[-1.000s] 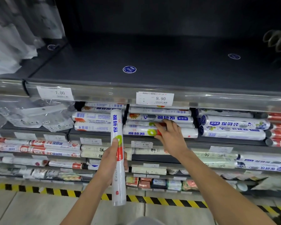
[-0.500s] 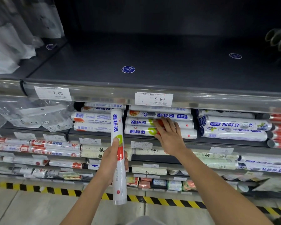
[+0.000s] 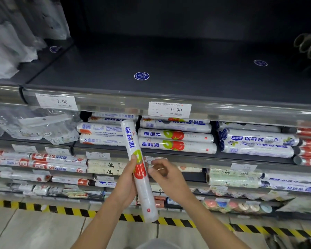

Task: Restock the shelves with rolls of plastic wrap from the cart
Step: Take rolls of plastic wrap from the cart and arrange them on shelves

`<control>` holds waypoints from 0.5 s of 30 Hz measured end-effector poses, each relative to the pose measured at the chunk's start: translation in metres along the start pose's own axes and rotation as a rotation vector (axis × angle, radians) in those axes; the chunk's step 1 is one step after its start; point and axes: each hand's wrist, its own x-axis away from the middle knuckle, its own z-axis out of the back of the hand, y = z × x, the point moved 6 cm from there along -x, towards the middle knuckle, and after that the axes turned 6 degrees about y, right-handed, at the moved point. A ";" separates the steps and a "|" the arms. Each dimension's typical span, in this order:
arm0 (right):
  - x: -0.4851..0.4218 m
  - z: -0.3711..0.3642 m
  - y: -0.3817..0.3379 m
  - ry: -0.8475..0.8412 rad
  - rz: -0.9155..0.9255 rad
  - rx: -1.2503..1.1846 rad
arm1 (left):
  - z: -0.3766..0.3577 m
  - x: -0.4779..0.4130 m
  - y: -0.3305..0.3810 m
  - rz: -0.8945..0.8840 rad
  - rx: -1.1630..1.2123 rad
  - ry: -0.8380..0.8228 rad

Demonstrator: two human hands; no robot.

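My left hand (image 3: 126, 182) grips a white roll of plastic wrap (image 3: 131, 139) around its middle. The roll stands nearly upright, its top leaning left, in front of the second shelf (image 3: 240, 159). It has blue lettering and a green and red fruit picture. My right hand (image 3: 168, 178) hovers just right of the roll with loosely curled fingers, its fingertips close to the roll; it is blurred. Matching rolls (image 3: 176, 146) lie stacked sideways on that shelf under the 9.90 price tag (image 3: 170, 109). The cart is out of view.
The dark top shelf (image 3: 151, 56) is bare apart from round blue stickers. Other wrap rolls (image 3: 258, 139) lie to the right and left (image 3: 100, 128), with bagged goods (image 3: 34, 124) at far left. Lower shelves hold more rolls. Yellow-black tape (image 3: 61, 210) marks the floor.
My right hand left the stacked rolls on the shelf and came down beside the held roll. The left hand tilted the roll slightly, top leftward.
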 end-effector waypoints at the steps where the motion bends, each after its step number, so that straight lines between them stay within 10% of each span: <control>1: 0.002 -0.007 0.002 -0.005 -0.024 -0.065 | -0.005 0.001 -0.002 0.027 0.026 -0.028; 15: -0.002 -0.007 -0.001 0.023 0.073 0.035 | -0.007 -0.001 -0.004 -0.114 -0.254 -0.084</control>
